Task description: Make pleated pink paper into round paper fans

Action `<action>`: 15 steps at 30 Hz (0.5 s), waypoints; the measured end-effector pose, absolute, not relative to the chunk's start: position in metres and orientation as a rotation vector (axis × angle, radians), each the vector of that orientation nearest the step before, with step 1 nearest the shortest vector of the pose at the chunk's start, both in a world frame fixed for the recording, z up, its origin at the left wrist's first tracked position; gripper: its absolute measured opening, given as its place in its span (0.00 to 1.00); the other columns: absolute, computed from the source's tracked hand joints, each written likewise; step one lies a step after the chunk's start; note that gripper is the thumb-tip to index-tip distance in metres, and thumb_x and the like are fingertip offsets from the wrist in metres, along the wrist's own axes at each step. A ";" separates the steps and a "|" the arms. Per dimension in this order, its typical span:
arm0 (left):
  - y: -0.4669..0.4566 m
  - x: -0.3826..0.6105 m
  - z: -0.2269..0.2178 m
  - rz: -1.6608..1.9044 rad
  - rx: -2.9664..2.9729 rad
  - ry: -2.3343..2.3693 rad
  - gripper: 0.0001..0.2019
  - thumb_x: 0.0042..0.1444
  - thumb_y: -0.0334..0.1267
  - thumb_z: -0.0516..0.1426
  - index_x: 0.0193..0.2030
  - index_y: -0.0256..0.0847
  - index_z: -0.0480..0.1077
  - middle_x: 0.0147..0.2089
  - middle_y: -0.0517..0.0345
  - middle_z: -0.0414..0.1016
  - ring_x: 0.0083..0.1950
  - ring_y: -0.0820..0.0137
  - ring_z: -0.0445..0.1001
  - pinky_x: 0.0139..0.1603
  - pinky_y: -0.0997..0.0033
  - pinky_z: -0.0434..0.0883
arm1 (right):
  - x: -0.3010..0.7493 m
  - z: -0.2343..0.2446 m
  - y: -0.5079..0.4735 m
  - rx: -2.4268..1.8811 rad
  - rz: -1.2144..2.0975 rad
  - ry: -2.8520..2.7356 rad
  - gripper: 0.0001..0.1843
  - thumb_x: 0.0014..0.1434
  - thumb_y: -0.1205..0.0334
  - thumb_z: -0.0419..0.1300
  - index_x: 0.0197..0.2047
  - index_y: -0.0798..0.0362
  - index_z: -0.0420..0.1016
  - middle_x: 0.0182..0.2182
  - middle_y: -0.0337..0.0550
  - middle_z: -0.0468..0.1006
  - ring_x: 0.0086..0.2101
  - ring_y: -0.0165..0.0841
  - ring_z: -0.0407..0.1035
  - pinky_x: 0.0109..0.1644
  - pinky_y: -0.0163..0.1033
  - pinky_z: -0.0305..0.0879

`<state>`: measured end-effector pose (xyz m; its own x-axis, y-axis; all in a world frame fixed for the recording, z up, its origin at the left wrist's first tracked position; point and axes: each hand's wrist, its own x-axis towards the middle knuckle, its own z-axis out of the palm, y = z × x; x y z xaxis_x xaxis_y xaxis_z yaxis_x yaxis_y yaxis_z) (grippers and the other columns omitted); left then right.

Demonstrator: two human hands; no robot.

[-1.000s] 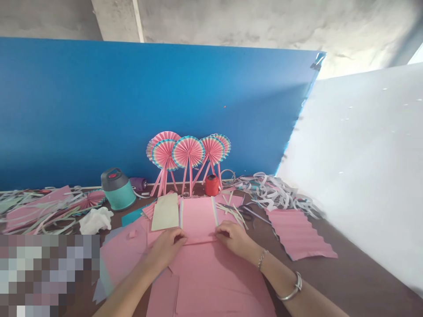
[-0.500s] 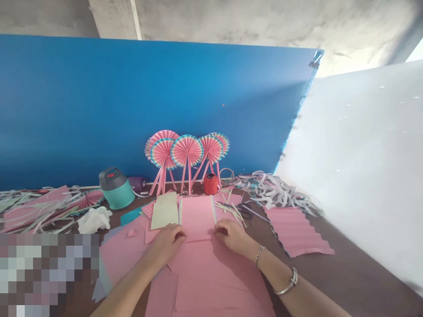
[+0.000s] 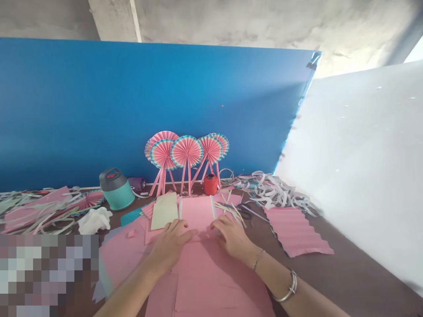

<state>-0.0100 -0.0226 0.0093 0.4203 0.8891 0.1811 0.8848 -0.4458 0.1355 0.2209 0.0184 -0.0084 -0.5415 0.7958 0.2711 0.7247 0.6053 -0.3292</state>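
A pink paper sheet (image 3: pixel 197 209) with pale and blue stripes down its two sides lies in front of me, on top of larger pink sheets (image 3: pixel 221 281). My left hand (image 3: pixel 173 241) is at the left of its near edge, fingers bent over the paper and thumb reaching inward. At the right of the same edge, my right hand (image 3: pixel 230 234) has its fingers curled on the paper, the fingertips partly hidden. Both hands hold this near edge, where a narrow fold seems to lie between them. A pale yellow paper piece (image 3: pixel 164 211) sits just beyond my left hand.
Pink pleated paper fans (image 3: pixel 187 152) stand against the blue panel (image 3: pixel 198 88). A red spool (image 3: pixel 210 184), a teal container (image 3: pixel 118 191), scissors (image 3: pixel 243 210), heaped paper strips (image 3: pixel 267 187), white tissue (image 3: pixel 95 220) and a wavy pink sheet (image 3: pixel 299 231) surround the work on the brown table (image 3: pixel 343 281).
My left thumb has stretched inward along the near edge, and the right-hand fingers have moved over the paper. The near edge now looks turned up between the hands.
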 end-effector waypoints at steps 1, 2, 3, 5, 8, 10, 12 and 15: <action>-0.025 -0.008 0.010 0.318 2.697 1.612 0.27 0.58 0.21 0.45 0.54 0.57 0.67 0.51 0.56 0.66 0.53 0.64 0.63 0.51 0.64 0.61 | 0.220 -0.006 0.016 -1.184 0.176 -2.510 0.16 0.52 0.74 0.56 0.43 0.50 0.72 0.39 0.43 0.71 0.41 0.36 0.62 0.42 0.39 0.54; -0.026 -0.006 0.011 0.281 2.747 1.580 0.29 0.57 0.20 0.45 0.55 0.59 0.66 0.52 0.56 0.66 0.53 0.64 0.63 0.51 0.64 0.60 | 0.218 -0.004 0.014 -1.147 0.118 -2.585 0.17 0.52 0.75 0.56 0.44 0.50 0.72 0.40 0.43 0.71 0.41 0.36 0.62 0.42 0.39 0.53; -0.028 -0.004 0.012 0.250 2.779 1.554 0.29 0.57 0.20 0.45 0.56 0.59 0.65 0.53 0.56 0.66 0.53 0.64 0.63 0.51 0.64 0.60 | 0.216 -0.003 0.013 -1.109 0.070 -2.656 0.18 0.53 0.76 0.55 0.44 0.50 0.73 0.40 0.44 0.71 0.41 0.36 0.61 0.42 0.39 0.52; -0.028 -0.002 0.013 0.211 2.803 1.527 0.29 0.57 0.20 0.45 0.56 0.58 0.65 0.52 0.55 0.66 0.52 0.65 0.63 0.50 0.64 0.61 | 0.213 -0.002 0.011 -1.040 0.006 -2.770 0.16 0.55 0.76 0.53 0.43 0.50 0.74 0.40 0.44 0.70 0.40 0.36 0.60 0.40 0.40 0.50; -0.026 -0.002 0.014 0.198 2.789 1.504 0.26 0.58 0.20 0.45 0.52 0.54 0.70 0.50 0.55 0.67 0.51 0.65 0.63 0.48 0.65 0.61 | 0.210 -0.001 0.010 -0.997 -0.039 -2.861 0.13 0.57 0.73 0.54 0.41 0.51 0.75 0.38 0.45 0.71 0.40 0.36 0.59 0.39 0.41 0.48; -0.024 -0.004 0.014 0.223 2.782 1.494 0.23 0.59 0.22 0.45 0.47 0.51 0.73 0.48 0.54 0.67 0.50 0.65 0.63 0.46 0.66 0.60 | 0.210 0.000 0.010 -1.002 -0.069 -2.896 0.10 0.56 0.70 0.56 0.39 0.52 0.75 0.36 0.45 0.71 0.40 0.37 0.59 0.38 0.42 0.48; -0.022 -0.008 0.014 0.268 2.762 1.498 0.21 0.60 0.23 0.46 0.42 0.50 0.76 0.47 0.55 0.68 0.48 0.65 0.63 0.45 0.66 0.60 | 0.211 0.003 0.010 -1.016 -0.093 -2.917 0.07 0.54 0.68 0.57 0.37 0.54 0.75 0.35 0.45 0.72 0.40 0.38 0.59 0.38 0.42 0.48; -0.019 -0.014 0.011 0.317 2.700 1.523 0.23 0.58 0.22 0.47 0.40 0.52 0.77 0.46 0.56 0.68 0.47 0.66 0.63 0.44 0.66 0.59 | 0.213 0.007 0.010 -1.058 -0.087 -2.929 0.05 0.54 0.66 0.57 0.34 0.55 0.75 0.36 0.45 0.73 0.39 0.38 0.60 0.39 0.43 0.48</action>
<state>-0.0142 -0.0194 0.0109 0.5017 0.8495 0.1635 0.8442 -0.5220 0.1215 0.2131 0.0104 0.0074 -0.7691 0.6376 0.0439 0.6390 0.7680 0.0432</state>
